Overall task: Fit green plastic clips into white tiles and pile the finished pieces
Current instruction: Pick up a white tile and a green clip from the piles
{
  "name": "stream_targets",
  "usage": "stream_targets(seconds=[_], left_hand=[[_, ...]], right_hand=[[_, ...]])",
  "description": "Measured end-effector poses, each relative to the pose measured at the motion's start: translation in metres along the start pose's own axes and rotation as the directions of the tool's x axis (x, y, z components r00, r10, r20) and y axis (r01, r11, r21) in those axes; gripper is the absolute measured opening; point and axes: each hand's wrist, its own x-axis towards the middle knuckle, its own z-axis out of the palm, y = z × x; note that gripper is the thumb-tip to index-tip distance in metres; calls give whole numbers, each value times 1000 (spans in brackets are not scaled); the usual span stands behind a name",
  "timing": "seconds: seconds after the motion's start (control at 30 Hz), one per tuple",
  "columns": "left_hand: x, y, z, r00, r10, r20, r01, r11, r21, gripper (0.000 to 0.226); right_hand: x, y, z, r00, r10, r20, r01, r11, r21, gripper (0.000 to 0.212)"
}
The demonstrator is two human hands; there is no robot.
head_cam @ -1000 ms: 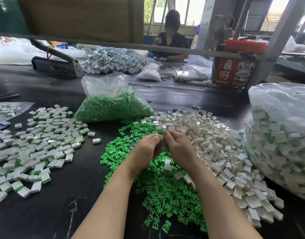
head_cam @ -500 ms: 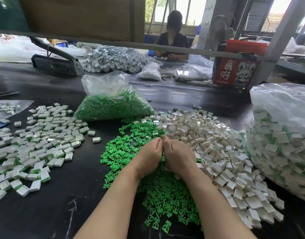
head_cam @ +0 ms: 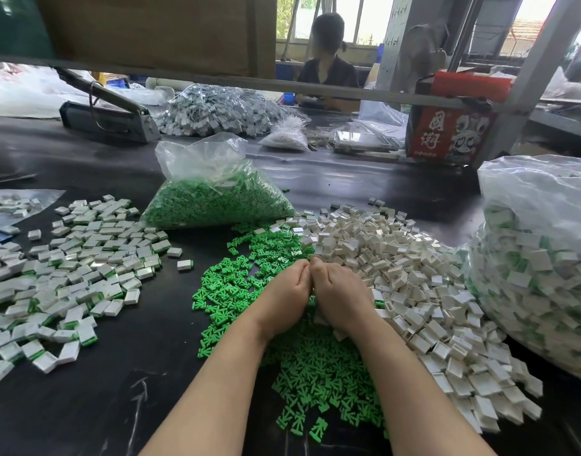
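On the black worktable (head_cam: 85, 406), a heap of empty white plastic tiles (head_cam: 414, 274) lies right of loose green plastic clips (head_cam: 315, 363); finished green-edged tiles (head_cam: 68, 274) spread far left. Left hand (head_cam: 287, 296) and right hand (head_cam: 340, 296) press together, fingers curled; their contents are hidden.

The left hand (head_cam: 287, 296) and right hand (head_cam: 340, 297) are pressed together, fingers curled, over the loose green clips (head_cam: 315, 363); what is held is hidden. Right of the clips, white tiles (head_cam: 414, 274) are heaped; left of them, finished pieces (head_cam: 72, 264) are spread.
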Motion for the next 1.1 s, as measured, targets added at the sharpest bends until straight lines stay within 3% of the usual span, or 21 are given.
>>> stream_targets(seconds=[0.1, 0.17, 0.23, 0.43, 0.57, 0.63, 0.73, 0.87, 1.1], left_hand=[[-4, 1, -6, 1000, -6, 9, 8, 977, -212, 25], [-6, 1, -10, 1000, -8, -5, 6, 949, -315, 26], [-5, 1, -12, 999, 5, -36, -17, 933, -360, 27], [-6, 7, -14, 996, 49, -75, -79, 880, -467, 18], [-6, 8, -13, 996, 35, -83, -73, 849, -524, 31], [-6, 9, -12, 993, 17, -113, -73, 854, -516, 36], [-5, 11, -11, 989, 52, -141, -115, 869, -482, 21], [-4, 19, -10, 973, 102, -206, -185, 881, -435, 16], [-4, 24, -6, 952, 25, -305, -165, 882, -441, 12]], right_hand=[[-1, 0, -3, 997, 34, 65, -55, 937, 346, 50], [0, 0, -7, 993, 67, 93, -111, 762, 638, 48], [1, 1, -10, 991, 91, 103, -137, 619, 773, 47], [2, 1, -12, 987, 76, 138, -157, 521, 839, 48], [1, -2, -16, 980, 12, 197, -176, 509, 842, 60], [0, -2, -16, 977, -16, 212, -173, 517, 838, 59], [1, -1, -14, 978, -22, 206, -168, 501, 849, 54], [0, 1, -16, 974, -49, 222, -173, 472, 865, 66], [-2, -5, -16, 971, -73, 228, -172, 452, 875, 43]])
